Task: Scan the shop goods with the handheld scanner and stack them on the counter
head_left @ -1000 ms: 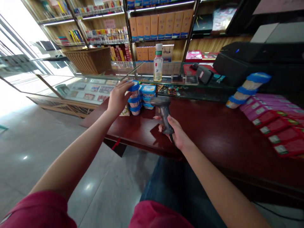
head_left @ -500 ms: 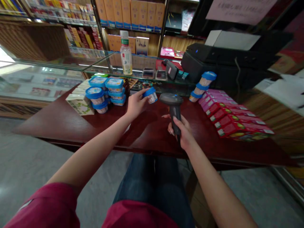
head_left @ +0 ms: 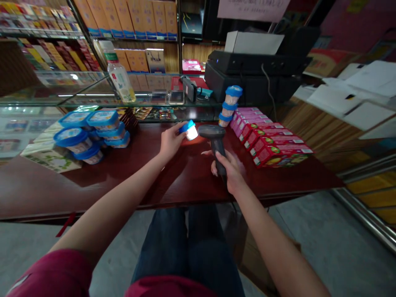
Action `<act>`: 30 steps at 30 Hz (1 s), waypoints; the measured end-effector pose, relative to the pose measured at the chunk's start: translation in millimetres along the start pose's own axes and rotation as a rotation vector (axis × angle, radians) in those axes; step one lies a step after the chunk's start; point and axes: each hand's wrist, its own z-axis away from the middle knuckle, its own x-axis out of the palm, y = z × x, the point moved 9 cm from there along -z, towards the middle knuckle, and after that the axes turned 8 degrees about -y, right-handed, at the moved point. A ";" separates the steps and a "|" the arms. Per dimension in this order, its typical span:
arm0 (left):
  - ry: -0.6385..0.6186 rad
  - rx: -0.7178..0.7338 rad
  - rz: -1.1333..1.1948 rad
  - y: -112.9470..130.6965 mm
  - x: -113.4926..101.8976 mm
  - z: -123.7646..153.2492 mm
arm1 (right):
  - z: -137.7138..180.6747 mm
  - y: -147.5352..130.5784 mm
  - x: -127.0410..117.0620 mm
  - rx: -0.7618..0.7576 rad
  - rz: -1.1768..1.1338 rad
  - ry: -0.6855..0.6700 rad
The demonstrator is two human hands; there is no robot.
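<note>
Head view: tilted blue-lidded tub (head_left: 191,131), side glaring white, is being gripped by left hand (head_left: 170,141); dark scanner (head_left: 218,145), by right hand (head_left: 231,171).

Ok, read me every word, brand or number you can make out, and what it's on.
None can be read for certain.
Pink sign: printed lines, too blurred.
Bottle: label too small.
Tub in left hand: label lost in glare.
Red boxes: print too small.
Orange boxes: too blurred.
</note>
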 end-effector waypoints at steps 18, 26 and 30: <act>-0.354 0.470 -0.396 85.7 180.2 -51.4 | 8.1 -37.7 -100.2 -0.327 0.100 0.492; -0.335 0.401 -0.271 89.1 202.0 -80.6 | 8.3 -34.4 -104.2 -0.298 0.091 0.529; -0.294 0.357 -0.196 87.0 208.1 -79.5 | 7.5 -34.6 -106.3 -0.293 0.084 0.530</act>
